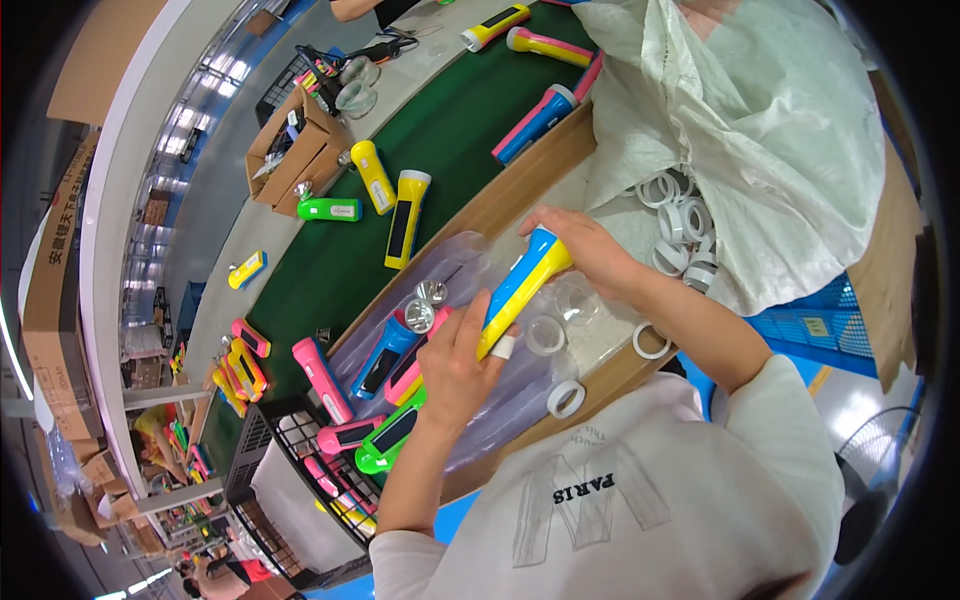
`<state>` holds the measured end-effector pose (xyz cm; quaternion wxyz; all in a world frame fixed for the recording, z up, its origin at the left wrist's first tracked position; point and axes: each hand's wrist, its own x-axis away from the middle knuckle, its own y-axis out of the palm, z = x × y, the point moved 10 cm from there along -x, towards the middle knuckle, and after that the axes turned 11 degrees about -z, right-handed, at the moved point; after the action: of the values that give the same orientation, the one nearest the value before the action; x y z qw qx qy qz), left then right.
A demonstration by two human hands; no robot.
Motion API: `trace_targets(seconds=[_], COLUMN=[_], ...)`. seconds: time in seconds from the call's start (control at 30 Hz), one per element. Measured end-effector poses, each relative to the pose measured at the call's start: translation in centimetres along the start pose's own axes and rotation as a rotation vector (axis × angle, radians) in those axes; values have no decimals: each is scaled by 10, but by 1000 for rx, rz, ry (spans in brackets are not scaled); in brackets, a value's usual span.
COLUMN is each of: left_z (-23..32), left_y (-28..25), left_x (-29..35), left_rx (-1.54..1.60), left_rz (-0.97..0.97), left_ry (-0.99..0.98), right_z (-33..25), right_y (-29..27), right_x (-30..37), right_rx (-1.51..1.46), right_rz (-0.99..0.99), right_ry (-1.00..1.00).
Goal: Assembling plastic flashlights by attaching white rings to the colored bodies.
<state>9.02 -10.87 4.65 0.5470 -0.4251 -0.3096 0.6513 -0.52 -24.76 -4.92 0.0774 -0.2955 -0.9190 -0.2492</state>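
A blue and yellow flashlight (527, 287) lies slantwise between my two hands. My left hand (455, 365) is closed round its narrow handle end, with a white wrapping on one finger. At the wide head end, my right hand (590, 250) grips it, and its fingers hide most of the head's front. Just below the flashlight are a white ring (545, 336) and a clear round lens (577, 300). Beside my left hand, a blue flashlight (384, 357) with its reflector bare rests on clear plastic sheeting (500, 410), near pink and green flashlights.
A pale woven sack (740, 130) stands at the right, with several white rings (685, 225) by its mouth. Beyond the wooden ledge (470, 205), a green belt (300, 260) carries several flashlights. A black basket (300, 480) is at lower left; a cardboard box (300, 150) stands across the belt.
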Motion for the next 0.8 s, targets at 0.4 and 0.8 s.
trace_targets(seconds=[0.4, 0.8], left_z=[-5, 50], left_y=[98, 108], left_x=[55, 59], left_rx=[1456, 1921], left_rz=[-132, -303], left_ry=[-600, -595], right_z=[-20, -8], right_y=[35, 58], right_x=[19, 32], right_rx=[-526, -617], right_rz=[-199, -216], right_ry=[-377, -296])
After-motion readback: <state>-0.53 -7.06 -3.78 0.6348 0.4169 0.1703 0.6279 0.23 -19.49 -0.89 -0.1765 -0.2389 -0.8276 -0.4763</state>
